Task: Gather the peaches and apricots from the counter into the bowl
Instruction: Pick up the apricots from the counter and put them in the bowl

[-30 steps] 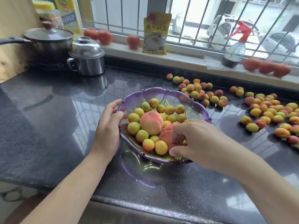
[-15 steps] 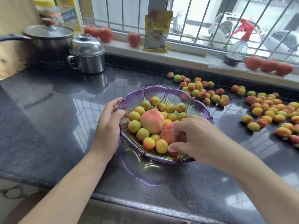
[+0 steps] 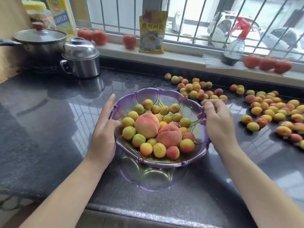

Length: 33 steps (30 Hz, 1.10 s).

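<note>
A translucent purple bowl stands on the dark counter, holding two large peaches among several small apricots. My left hand lies against the bowl's left rim, fingers stretched along the outside and thumb at the edge. At the bowl's right rim my right hand hovers with loosely curled fingers, and I see no fruit in it. Several loose apricots are scattered on the counter to the right. Another cluster of apricots lies just behind the bowl.
A steel lidded pot and a lidded pan stand at the back left. On the window sill are a yellow packet, a spray bottle and red tomatoes. The counter's front edge runs below the bowl.
My right hand has let go of the second peach in the bowl and moved out to the bowl's right rim. My left hand has stayed on the left rim.
</note>
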Motion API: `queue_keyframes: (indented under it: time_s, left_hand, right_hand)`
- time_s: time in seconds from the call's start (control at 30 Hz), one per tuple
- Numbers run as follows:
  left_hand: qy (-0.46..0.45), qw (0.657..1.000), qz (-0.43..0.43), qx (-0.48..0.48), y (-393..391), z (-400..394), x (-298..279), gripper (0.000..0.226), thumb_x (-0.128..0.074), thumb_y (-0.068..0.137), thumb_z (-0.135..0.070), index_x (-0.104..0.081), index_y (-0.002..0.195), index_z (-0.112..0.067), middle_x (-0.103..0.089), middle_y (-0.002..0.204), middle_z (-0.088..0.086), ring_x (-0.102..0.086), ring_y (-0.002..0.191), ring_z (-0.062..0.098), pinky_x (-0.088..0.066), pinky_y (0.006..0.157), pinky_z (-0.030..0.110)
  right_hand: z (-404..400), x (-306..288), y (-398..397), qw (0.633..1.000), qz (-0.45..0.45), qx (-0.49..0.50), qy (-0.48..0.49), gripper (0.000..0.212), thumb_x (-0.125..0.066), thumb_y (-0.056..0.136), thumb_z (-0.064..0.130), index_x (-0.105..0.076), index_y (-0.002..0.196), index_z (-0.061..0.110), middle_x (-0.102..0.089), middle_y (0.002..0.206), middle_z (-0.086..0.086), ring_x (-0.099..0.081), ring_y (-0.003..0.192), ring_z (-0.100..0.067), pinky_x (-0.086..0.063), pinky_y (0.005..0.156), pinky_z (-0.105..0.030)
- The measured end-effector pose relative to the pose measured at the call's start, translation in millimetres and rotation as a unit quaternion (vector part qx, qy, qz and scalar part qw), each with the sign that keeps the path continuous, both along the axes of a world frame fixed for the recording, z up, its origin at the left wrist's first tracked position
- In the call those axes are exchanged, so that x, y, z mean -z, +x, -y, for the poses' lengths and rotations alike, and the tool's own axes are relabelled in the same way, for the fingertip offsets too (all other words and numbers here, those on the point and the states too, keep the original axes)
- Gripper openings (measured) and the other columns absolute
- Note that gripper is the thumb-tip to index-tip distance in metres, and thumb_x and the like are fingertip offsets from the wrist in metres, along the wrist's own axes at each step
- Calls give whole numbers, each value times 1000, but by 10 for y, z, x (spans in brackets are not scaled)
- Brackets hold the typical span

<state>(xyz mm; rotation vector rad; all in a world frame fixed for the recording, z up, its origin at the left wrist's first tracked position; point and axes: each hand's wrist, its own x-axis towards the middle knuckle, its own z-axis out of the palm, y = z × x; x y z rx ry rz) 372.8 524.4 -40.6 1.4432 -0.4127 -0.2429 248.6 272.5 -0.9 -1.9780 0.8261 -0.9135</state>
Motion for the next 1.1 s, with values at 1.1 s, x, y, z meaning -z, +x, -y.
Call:
queue_keyframes:
  time_s: [1.1]
  left_hand:
    - [-68,992,-68,-81,105,83,24,52,-36,108,-4,-53,154,-23,-80,109,-21,-67,128,8,-52,106,32]
  right_hand:
    - [938,344,237,981,-133,24,-140,22,-70,93,29,-57,104,16,-59,96,-3,-54,88,-22,-38,75,-31]
